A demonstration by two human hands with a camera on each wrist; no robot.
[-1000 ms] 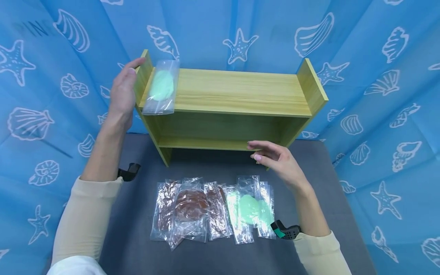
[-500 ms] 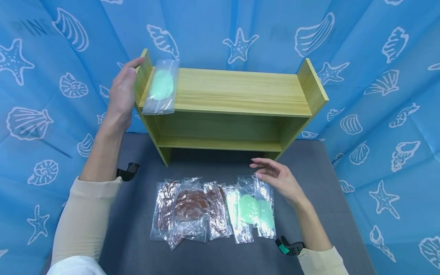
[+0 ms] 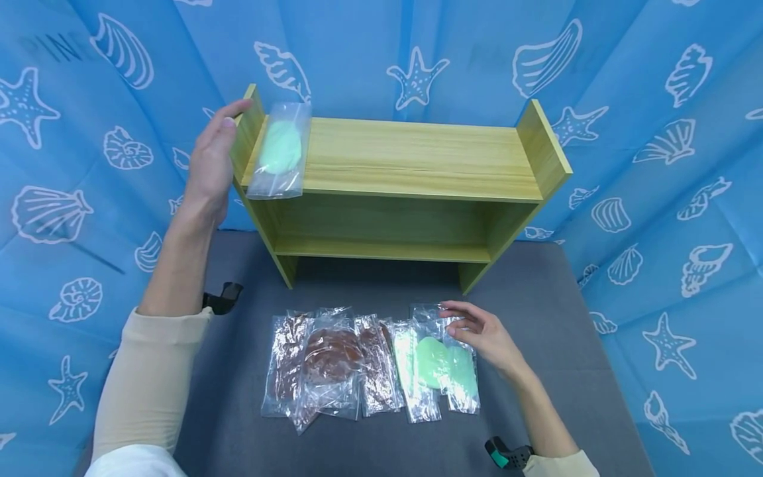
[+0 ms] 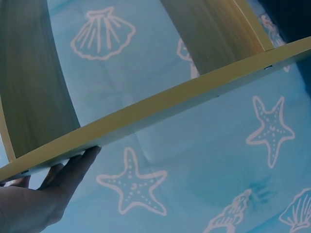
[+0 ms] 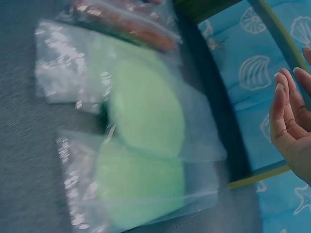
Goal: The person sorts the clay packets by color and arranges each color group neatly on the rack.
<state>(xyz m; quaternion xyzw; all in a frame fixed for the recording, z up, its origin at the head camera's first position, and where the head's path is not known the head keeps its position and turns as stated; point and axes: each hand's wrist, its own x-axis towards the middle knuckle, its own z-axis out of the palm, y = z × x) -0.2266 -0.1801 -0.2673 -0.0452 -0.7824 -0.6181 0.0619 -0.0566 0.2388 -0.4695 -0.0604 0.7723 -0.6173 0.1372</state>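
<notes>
My left hand [image 3: 213, 156] rests against the shelf's left side panel [image 3: 243, 139]. In the left wrist view, its fairly straight fingers [image 4: 77, 167] touch the panel's outer face. Just right of that panel, a clear plastic bag with a pale green disc [image 3: 280, 151] lies on the top board and overhangs its front edge. My right hand [image 3: 485, 334], fingers loosely bent and holding nothing, hovers over the upper end of the bagged green discs [image 3: 432, 362] on the table. The right wrist view shows these overlapping green discs [image 5: 148, 109] close up, with the hand beyond them.
A two-tier wooden shelf [image 3: 411, 159] stands at the back of the grey table [image 3: 238, 371]. Several clear bags with brown contents [image 3: 332, 358] overlap left of the green ones. A blue shell-patterned curtain [image 3: 381, 59] surrounds the table.
My right hand has come down and toward me, from in front of the shelf's lower board to over the green bags. The left hand has stayed at the side panel.
</notes>
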